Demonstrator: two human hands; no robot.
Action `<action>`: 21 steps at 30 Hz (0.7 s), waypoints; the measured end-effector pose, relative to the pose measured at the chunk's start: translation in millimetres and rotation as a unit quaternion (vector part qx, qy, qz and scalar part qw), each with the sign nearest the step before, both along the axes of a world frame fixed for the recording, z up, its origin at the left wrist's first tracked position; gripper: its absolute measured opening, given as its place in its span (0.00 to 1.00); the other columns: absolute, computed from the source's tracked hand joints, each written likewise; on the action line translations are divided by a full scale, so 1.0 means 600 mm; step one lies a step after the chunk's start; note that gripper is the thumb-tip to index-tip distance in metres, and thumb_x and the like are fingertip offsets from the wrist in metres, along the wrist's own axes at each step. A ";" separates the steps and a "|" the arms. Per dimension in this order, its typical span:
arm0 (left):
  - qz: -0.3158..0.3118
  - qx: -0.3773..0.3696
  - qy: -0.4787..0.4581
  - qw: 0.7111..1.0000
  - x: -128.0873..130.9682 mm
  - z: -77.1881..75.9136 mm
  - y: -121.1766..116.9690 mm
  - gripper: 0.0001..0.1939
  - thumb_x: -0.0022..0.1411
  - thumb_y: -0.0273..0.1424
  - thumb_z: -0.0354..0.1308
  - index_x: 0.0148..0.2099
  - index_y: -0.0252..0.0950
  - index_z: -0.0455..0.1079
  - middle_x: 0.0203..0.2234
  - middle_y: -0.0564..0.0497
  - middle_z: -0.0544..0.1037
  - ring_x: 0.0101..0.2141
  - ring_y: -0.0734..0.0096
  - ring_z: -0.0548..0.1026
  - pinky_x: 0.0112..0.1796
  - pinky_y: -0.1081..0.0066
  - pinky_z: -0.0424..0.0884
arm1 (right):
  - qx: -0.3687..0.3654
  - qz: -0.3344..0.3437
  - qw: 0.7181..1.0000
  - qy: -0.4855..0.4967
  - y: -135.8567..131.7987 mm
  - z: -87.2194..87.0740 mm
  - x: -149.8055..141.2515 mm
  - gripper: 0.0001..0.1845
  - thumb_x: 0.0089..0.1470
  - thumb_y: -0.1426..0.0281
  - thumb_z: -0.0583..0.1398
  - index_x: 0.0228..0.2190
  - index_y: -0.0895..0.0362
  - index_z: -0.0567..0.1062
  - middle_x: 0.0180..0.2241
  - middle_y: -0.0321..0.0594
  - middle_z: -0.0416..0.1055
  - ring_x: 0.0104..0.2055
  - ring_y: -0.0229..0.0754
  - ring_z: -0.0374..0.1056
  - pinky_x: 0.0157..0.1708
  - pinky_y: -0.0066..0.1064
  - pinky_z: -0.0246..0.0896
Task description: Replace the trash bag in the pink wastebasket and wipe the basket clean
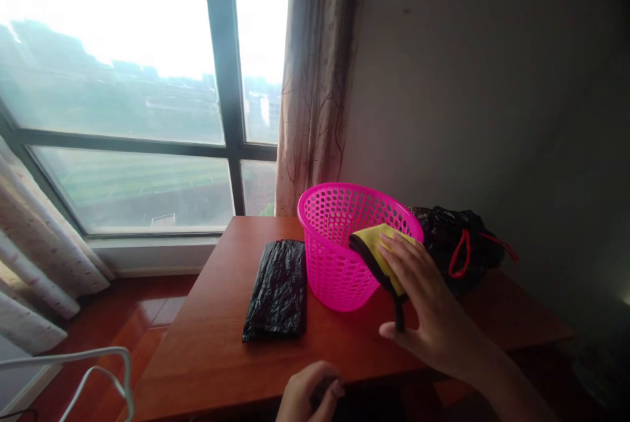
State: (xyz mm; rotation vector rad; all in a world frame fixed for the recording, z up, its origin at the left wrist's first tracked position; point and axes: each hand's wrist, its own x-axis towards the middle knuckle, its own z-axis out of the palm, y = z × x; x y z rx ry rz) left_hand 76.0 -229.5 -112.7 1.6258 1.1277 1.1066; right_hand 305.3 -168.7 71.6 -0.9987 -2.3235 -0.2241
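My right hand [433, 314] presses a folded yellow cloth [378, 245] with black edging over the near right rim of a pink plastic basket [339, 277]. A dark loop of the cloth hangs down near my thumb. The basket stands upright on the wooden table and has rows of holes in its wall. Low in front, at the table's near edge, my left hand [310, 392] is curled closed, with nothing visible in its fingers. A folded black plastic bag [278, 291] lies flat just left of the basket.
Behind my right hand sits a crumpled black bag [460, 238] with red drawstrings. The wooden table [211, 337] stands by a window [123, 94] and a patterned curtain [315, 81]. At lower left is a white tubular frame [98, 359].
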 end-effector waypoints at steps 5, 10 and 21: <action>0.070 0.084 -0.047 0.993 0.006 0.106 0.022 0.09 0.66 0.34 0.56 0.38 0.36 0.75 0.31 0.47 0.79 0.33 0.65 0.76 0.35 0.74 0.71 | -0.135 0.048 0.983 0.117 -0.011 0.042 0.019 0.39 0.63 0.43 0.37 0.60 0.50 0.68 0.63 0.44 0.63 0.67 0.55 0.54 0.67 0.51 0.45; 0.198 0.331 0.023 0.922 0.004 0.244 0.087 0.11 0.66 0.26 0.54 0.48 0.39 0.74 0.46 0.44 0.77 0.48 0.60 0.74 0.50 0.64 0.69 | -0.074 -0.054 0.981 0.168 0.027 0.054 -0.015 0.20 0.66 0.57 0.52 0.50 0.54 0.74 0.52 0.46 0.73 0.56 0.50 0.67 0.56 0.40 0.61; 0.199 0.423 0.129 0.875 0.021 0.293 0.219 0.18 0.68 0.27 0.49 0.23 0.38 0.56 0.20 0.54 0.63 0.30 0.68 0.64 0.47 0.60 0.66 | 0.058 -0.045 0.997 0.025 0.064 0.020 -0.049 0.23 0.65 0.52 0.50 0.38 0.58 0.73 0.36 0.45 0.73 0.38 0.48 0.66 0.40 0.39 0.55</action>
